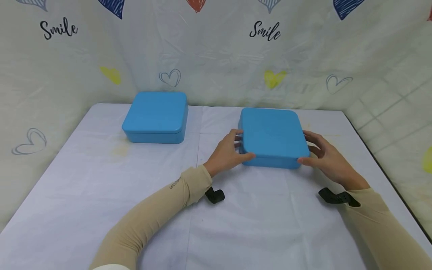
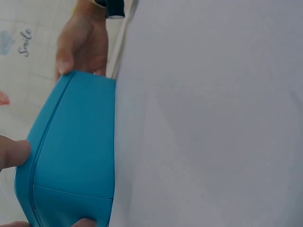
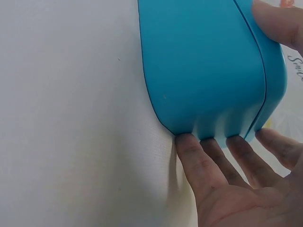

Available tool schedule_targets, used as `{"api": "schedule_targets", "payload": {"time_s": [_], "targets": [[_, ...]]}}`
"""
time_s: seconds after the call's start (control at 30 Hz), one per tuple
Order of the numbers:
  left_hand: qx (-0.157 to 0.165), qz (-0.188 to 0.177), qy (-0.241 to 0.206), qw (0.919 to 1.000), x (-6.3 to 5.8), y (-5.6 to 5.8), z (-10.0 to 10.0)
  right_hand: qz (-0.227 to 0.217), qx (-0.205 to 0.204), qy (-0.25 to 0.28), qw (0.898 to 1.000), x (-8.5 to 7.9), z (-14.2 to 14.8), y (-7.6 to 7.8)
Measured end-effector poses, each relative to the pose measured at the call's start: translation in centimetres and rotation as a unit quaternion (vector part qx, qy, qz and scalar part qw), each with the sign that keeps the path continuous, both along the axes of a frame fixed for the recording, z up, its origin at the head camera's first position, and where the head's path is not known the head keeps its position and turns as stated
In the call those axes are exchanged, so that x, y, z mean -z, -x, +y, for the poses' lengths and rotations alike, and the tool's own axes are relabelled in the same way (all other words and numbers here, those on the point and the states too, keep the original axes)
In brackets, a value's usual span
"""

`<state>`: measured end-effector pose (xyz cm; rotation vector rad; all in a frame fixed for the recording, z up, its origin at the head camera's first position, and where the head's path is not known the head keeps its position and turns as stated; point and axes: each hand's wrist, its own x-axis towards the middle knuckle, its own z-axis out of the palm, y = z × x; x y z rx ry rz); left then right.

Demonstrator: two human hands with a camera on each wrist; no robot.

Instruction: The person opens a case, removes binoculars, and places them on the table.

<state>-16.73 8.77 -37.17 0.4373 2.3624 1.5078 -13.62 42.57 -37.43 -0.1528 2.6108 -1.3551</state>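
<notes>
A blue lidded box [image 1: 273, 133] with rounded corners sits on the white-covered table, right of the middle. My left hand [image 1: 227, 153] holds its left side, thumb at the front corner and fingers along the side wall. On the opposite side, my right hand [image 1: 325, 159] grips it, with the thumb near the front right corner. The right wrist view shows several fingertips against the side wall of the box [image 3: 203, 61] and the thumb at the lid's edge. A thin lid seam runs along the box [image 2: 75, 137] in the left wrist view.
Another blue lidded box [image 1: 156, 112] of similar shape stands at the back left of the table [image 1: 84, 180]. Behind the table hangs a pale curtain [image 1: 216, 48] printed with hearts and "Smile". Dark wrist straps [image 1: 334, 195] show by both beige sleeves.
</notes>
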Motion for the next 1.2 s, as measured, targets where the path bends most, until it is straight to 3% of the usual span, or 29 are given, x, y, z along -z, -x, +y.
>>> {"api": "schedule_targets", "payload": {"time_s": [1.2], "targets": [[0.018, -0.002, -0.011, 0.9998, 0.4, -3.0, -0.6, 0.029, -0.031, -0.001, 0.999, 0.2, 0.2, -3.0]]}}
